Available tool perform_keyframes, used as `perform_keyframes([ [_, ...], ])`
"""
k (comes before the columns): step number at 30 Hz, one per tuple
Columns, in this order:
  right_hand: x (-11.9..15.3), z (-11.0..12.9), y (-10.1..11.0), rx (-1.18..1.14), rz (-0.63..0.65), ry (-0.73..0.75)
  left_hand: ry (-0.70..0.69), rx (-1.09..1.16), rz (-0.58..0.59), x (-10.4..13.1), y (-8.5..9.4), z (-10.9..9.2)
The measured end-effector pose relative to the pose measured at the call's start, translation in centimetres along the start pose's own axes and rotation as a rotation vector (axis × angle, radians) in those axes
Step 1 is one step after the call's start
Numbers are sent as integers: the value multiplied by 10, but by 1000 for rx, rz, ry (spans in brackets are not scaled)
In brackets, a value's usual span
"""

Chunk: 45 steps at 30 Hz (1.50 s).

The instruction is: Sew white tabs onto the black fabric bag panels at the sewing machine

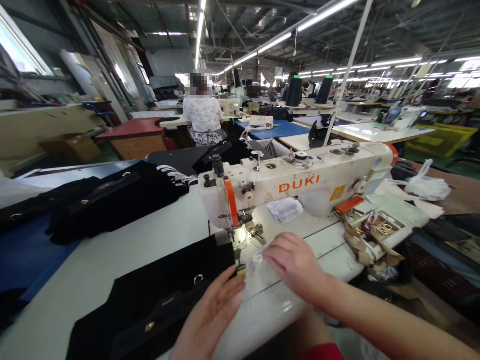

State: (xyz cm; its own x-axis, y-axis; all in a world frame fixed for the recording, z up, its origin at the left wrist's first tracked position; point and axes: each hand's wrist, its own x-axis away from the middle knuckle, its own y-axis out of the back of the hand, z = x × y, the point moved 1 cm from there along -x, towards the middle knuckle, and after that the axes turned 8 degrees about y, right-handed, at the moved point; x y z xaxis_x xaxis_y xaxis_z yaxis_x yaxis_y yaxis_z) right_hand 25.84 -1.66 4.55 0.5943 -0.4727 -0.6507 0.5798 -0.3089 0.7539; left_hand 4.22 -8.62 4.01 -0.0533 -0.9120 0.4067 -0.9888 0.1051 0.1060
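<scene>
A thin, clear plastic piece (pixel 255 274) spans the gap between my hands, in front of the sewing machine's needle area. My right hand (pixel 296 267) pinches its upper right edge, fingers bent together. At its left edge, the fingers and thumb of my left hand (pixel 219 307) come together on the plastic, beside a small yellow strip (pixel 241 270). Left of that hand lies a black fabric piece (pixel 165 280) with gold metal fittings, its right end close to the presser foot. The white DUKI sewing machine (pixel 270 187) stands just beyond both hands.
Another pile of black pieces (pixel 108 205) lies at the left. White paper slips (pixel 285 210) rest under the machine arm. To the right is a tray (pixel 390 227) with metal rings and tan strips. A person (pixel 203 112) sits farther back; thread cones (pixel 295 92) stand behind.
</scene>
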Motion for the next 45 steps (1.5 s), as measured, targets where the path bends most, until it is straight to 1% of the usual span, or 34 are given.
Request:
perform_keyframes([
  [1,-3,19,-5,-32,7,42,64,144,47,1,-8,-2],
  [2,-4,36,-10,-65,24,51,112,251,68,1,-13,-3],
  [3,-6,49,-15,-103,26,53,149,316,66,1,-14,-2],
  [4,-6,58,-18,-150,24,37,179,343,51,0,-12,0],
  [6,-8,66,-22,-284,26,-32,213,319,32,-2,0,5],
  [8,-9,64,-23,-449,10,-163,230,252,28,-3,17,9],
  [10,-11,55,-26,-617,-16,-361,241,198,11,-3,32,10],
  [11,-12,51,-30,-718,-8,-474,247,175,-4,-4,37,8],
  [12,-13,47,-35,-834,19,-578,252,151,-14,-4,40,6],
  [14,-15,41,-48,-1067,116,-745,243,94,-7,-6,43,1],
  [15,-16,40,-54,-1157,158,-805,230,56,11,-7,43,-1],
  [17,-20,37,-65,-1243,188,-897,173,-57,22,-11,44,-4],
  [18,-22,36,-69,-1256,189,-937,112,-146,-13,-13,45,-5],
  [19,-23,35,-72,-1266,189,-974,15,-260,-89,-15,47,-5],
  [20,-25,33,-74,-1277,189,-1008,-121,-400,-185,-16,48,-5],
  [22,-29,31,-77,-1301,197,-1064,-490,-722,-349,-17,49,-4],
  [23,-31,30,-78,-1313,204,-1082,-691,-879,-383,-17,48,-5],
  [24,-33,29,-79,-1324,216,-1090,-873,-1016,-383,-17,46,-5],
  [25,-34,28,-80,-1329,231,-1087,-1019,-1122,-364,-18,44,-5],
  [26,-36,28,-81,-1320,248,-1066,-1117,-1201,-343,-19,42,-5],
  [27,-37,27,-82,-1299,264,-1032,-1173,-1250,-335,-22,40,-6],
  [28,-38,25,-83,-1272,276,-994,-1197,-1276,-333,-25,39,-7],
  [30,-38,23,-83,-1217,283,-938,-1189,-1297,-320,-32,38,-7],
  [31,-37,22,-81,-1156,262,-901,-1184,-1296,-308,-37,38,-6],
  [33,-31,20,-73,-925,177,-766,-1179,-1265,-290,-45,39,-2],
  [35,-23,22,-62,-626,115,-504,-1134,-1207,-301,-52,40,3],
  [36,-18,24,-58,-501,122,-353,-1103,-1178,-315,-56,41,5],
  [38,-10,29,-52,-348,212,-112,-1050,-1140,-335,-61,43,8],
  [39,-8,31,-50,-290,264,-32,-1041,-1133,-337,-62,43,8],
  [40,-8,33,-50,-235,309,19,-1042,-1131,-333,-64,44,7],
  [42,-10,32,-51,-144,370,61,-1050,-1139,-322,-67,45,5],
  [45,-17,28,-54,-74,410,92,-1074,-1177,-304,-69,45,2],
])
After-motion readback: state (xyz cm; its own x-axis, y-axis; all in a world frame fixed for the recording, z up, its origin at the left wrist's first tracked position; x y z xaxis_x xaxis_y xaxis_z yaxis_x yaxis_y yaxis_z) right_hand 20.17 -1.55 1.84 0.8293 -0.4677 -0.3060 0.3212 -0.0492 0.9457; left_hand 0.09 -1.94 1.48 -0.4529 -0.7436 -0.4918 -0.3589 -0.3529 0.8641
